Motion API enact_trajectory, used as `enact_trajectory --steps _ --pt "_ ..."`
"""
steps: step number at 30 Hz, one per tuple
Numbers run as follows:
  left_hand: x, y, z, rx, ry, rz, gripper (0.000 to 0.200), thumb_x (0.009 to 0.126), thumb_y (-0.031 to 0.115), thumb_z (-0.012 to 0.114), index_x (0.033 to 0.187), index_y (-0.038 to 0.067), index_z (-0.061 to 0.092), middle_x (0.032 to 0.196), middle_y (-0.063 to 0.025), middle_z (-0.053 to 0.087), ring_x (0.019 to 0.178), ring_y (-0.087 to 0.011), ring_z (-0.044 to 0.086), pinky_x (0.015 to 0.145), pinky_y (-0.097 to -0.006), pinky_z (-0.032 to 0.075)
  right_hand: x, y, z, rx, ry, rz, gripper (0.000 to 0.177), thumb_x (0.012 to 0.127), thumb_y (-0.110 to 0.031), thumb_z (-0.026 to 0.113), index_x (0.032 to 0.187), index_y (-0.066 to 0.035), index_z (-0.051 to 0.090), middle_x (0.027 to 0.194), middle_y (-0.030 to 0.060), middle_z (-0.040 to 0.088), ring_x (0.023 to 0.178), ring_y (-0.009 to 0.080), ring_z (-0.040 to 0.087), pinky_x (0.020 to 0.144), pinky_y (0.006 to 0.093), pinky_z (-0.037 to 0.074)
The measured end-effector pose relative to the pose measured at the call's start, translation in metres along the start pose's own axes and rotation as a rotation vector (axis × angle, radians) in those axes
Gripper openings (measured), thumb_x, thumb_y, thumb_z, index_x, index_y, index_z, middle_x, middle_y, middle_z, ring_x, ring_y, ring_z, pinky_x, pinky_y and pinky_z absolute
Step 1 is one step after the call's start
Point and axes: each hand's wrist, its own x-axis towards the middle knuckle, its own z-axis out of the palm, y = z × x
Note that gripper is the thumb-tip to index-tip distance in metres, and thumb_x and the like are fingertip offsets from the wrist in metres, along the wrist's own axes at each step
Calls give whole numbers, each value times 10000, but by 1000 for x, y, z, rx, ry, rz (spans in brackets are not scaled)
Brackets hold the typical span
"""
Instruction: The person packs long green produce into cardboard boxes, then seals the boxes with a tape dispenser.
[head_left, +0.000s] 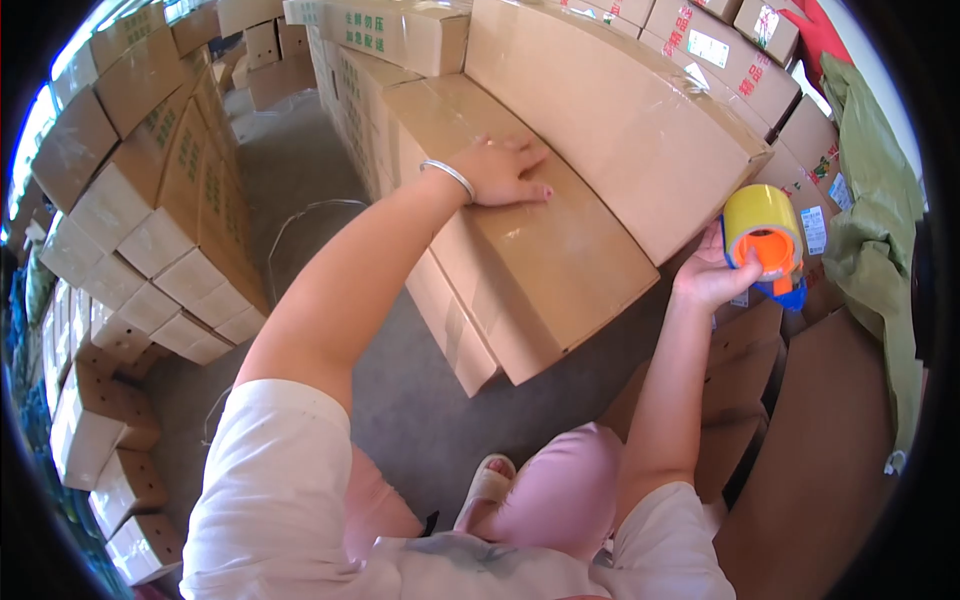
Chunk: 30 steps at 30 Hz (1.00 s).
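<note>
My left hand [503,172] lies with fingers spread on the top of a long brown cardboard box [560,265]. A silver bangle circles that wrist. In my right hand [712,272] is a tape dispenser [765,235] with a yellow roll of tape, an orange core and a blue part below; my thumb reaches the core. A taller cardboard box [610,110] stands right behind the one under my left palm, its right end close to the tape dispenser.
Stacks of cardboard boxes [160,200] line the left side, with a grey floor [400,400] between. More boxes with red print [725,60] rise at the back right, beside green sheeting [870,200]. A thin strap [300,215] lies on the floor.
</note>
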Motion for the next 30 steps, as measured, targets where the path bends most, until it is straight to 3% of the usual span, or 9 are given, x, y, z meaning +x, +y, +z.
enact_trajectory --steps 6,11,13,18,19,24,25,26,30 --pt "-111 -20 10 -343 755 88 272 965 177 506 1135 13 641 1184 -150 636 1101 -270 601 1032 -359 399 -56 -84 10 -44 -286 -18 545 827 -314 560 1287 -41 457 1230 142 555 1087 323 569 942 526 467" --pt "-358 -56 109 -392 614 -795 277 959 224 517 756 45 575 588 -46 527 528 -149 499 528 -299 416 -82 -107 -40 -323 -973 247 512 900 -478 506 959 30 500 902 241 605 808 371 602 877 542 461" --pt "-490 -64 202 -482 437 -1172 255 958 239 493 854 59 641 680 -84 604 580 -173 564 562 -346 459 -102 -101 -33 -314 -1037 276 542 900 -505 490 942 36 492 884 265 598 793 372 601 860 534 468" --pt "-494 -72 234 -620 698 -959 247 972 234 495 916 57 658 690 -36 623 638 -165 591 628 -330 485 -159 -79 -32 -98 -896 193 684 903 -528 365 1275 36 470 1081 280 590 1003 427 585 946 549 432" --pt "-549 -53 254 -516 152 -1330 347 955 392 486 1090 112 639 1004 -165 667 809 -254 645 786 -405 515 -153 -83 -43 -38 -861 278 683 895 -518 381 1304 23 458 1179 254 565 1085 418 558 998 576 390" --pt "-547 -84 277 -614 555 -1417 333 953 374 487 1066 102 642 989 -159 667 802 -251 645 775 -401 516 -179 -91 -31 -351 -617 94 578 938 -465 368 1205 39 460 1053 246 560 997 371 557 976 498 404" --pt "-551 -90 278 -631 617 -1426 330 953 370 488 1060 99 643 985 -158 667 800 -250 645 773 -400 516 -187 -91 -26 301 -536 527 561 935 -423 341 1240 29 472 1116 227 568 1049 358 557 1000 485 391" --pt "-557 -93 282 -653 672 -1435 327 952 365 488 1054 96 643 982 -156 667 799 -249 645 770 -399 517 -185 -92 -29 -205 -821 223 556 913 -351 336 1281 48 456 1206 219 556 1140 361 535 1039 504 359" --pt "-599 -53 319 -788 797 -1523 315 950 347 490 1029 86 647 967 -151 668 792 -245 645 759 -396 518 -189 -147 -66 -358 -576 322 479 899 -294 445 1246 34 483 1210 161 561 1129 283 547 990 407 414"
